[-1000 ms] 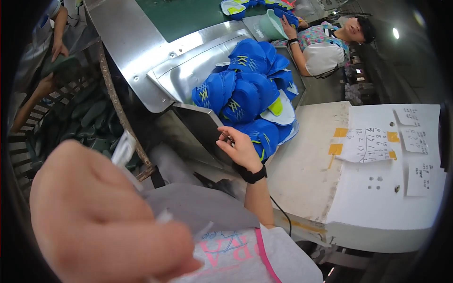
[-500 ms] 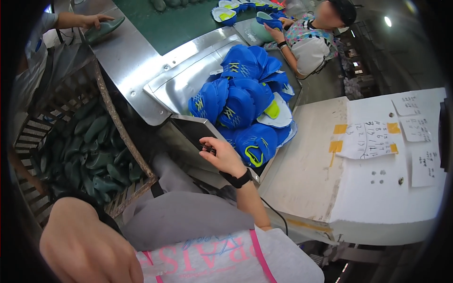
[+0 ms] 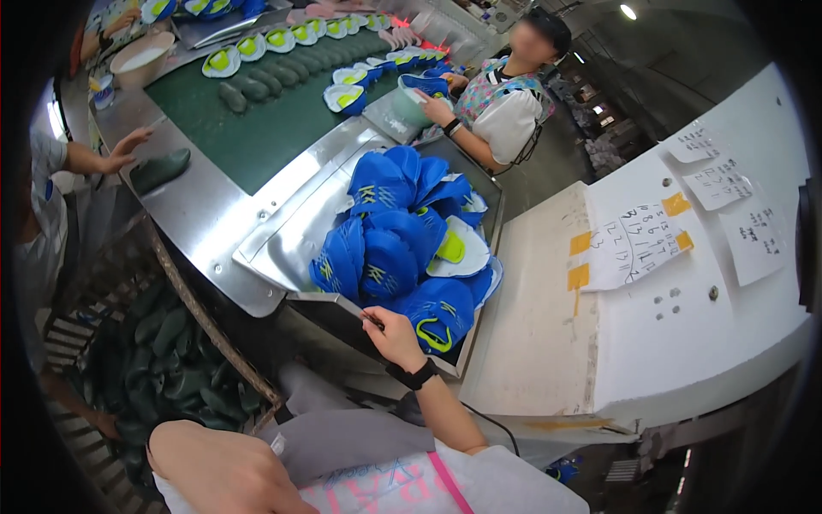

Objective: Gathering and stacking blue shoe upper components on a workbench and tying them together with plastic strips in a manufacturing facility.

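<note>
Blue shoe uppers (image 3: 390,248) lie heaped just beyond the right hand (image 3: 392,332), piled in a metal tray (image 3: 287,257) whose near wall runs right by its fingertips; whether skin meets metal there cannot be told. That hand is bent almost closed, thumb against curled fingers, around a small dark item (image 3: 372,320) too small to make out. A black band (image 3: 412,374) circles its wrist. The left hand (image 3: 229,469) is well back and to the left of the right one, knuckles up, over the grey apron (image 3: 342,441); its fingertips are hidden, so neither its spread nor any hold can be told.

Ahead and to the left of the left hand sits a slatted basket (image 3: 210,321) full of dark green shoe lasts (image 3: 184,377), its rim between them and the steel table (image 3: 193,218). Farther ahead of the right hand, past the tray, a green surface (image 3: 201,120) carries a row of lasts between lines of uppers. Beyond the pile, a co-worker (image 3: 505,103) holds another upper (image 3: 425,84) over a pale green bowl (image 3: 411,110). Far to the left, another co-worker's hand (image 3: 127,150), fingers spread, is beside a single last (image 3: 161,170). Right of the right hand, a pale counter (image 3: 522,308) fills that side, with papers (image 3: 629,248) taped down farther off.
</note>
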Available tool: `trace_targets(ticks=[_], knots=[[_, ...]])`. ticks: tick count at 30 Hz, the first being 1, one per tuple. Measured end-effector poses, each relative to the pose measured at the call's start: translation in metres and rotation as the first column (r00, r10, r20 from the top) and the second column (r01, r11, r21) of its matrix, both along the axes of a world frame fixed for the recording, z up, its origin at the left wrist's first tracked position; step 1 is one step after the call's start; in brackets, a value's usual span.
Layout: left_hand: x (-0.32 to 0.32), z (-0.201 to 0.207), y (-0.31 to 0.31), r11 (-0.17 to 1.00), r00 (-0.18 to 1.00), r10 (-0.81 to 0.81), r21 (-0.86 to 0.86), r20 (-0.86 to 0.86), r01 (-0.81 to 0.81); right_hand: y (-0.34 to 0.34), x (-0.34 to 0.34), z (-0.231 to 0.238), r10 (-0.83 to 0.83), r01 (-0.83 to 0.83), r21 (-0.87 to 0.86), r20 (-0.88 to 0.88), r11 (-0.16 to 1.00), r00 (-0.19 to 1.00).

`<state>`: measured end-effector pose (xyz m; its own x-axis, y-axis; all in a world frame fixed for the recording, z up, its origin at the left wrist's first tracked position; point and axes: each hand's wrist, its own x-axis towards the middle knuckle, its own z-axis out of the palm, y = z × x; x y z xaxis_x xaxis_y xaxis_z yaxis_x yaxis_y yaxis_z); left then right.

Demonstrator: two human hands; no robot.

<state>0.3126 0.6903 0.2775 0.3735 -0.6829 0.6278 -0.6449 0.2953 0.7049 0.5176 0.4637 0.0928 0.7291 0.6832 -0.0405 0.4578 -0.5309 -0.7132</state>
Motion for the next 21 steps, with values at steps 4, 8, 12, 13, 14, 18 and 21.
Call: trace_targets(ticks=[4,8,12,13,14,18,21], knots=[[0.003,-0.026,0.001,0.990,0.989,0.140,-0.030,0.041,-0.139,-0.002,-0.002,-0.009,0.051,-0.054,0.032,0.086,0.998,0.995],[0.025,-0.042,-0.003,0.737,0.723,0.656,0.393,-0.219,-0.550,-0.003,-0.012,-0.013,0.040,0.111,0.235,-0.556,0.966,0.830],[0.047,-0.128,-0.025,0.475,0.314,0.872,0.497,-0.375,-0.726,0.018,-0.036,0.003,0.225,0.110,0.425,-0.662,0.898,0.715],[0.049,-0.153,-0.032,0.462,0.270,0.867,0.470,-0.419,-0.752,0.023,-0.042,0.008,0.288,0.031,0.423,-0.667,0.906,0.687],[0.052,-0.156,-0.042,0.427,0.252,0.874,0.408,-0.416,-0.807,0.025,-0.046,0.010,0.339,-0.042,0.415,-0.675,0.909,0.656],[0.056,-0.192,-0.061,0.312,0.136,0.842,0.265,-0.522,-0.912,0.031,-0.061,-0.001,0.423,-0.131,0.445,-0.659,0.886,0.622],[0.055,-0.198,-0.068,0.257,0.077,0.830,0.256,-0.553,-0.932,0.039,-0.073,-0.009,0.484,-0.120,0.579,-0.530,0.806,0.696]])
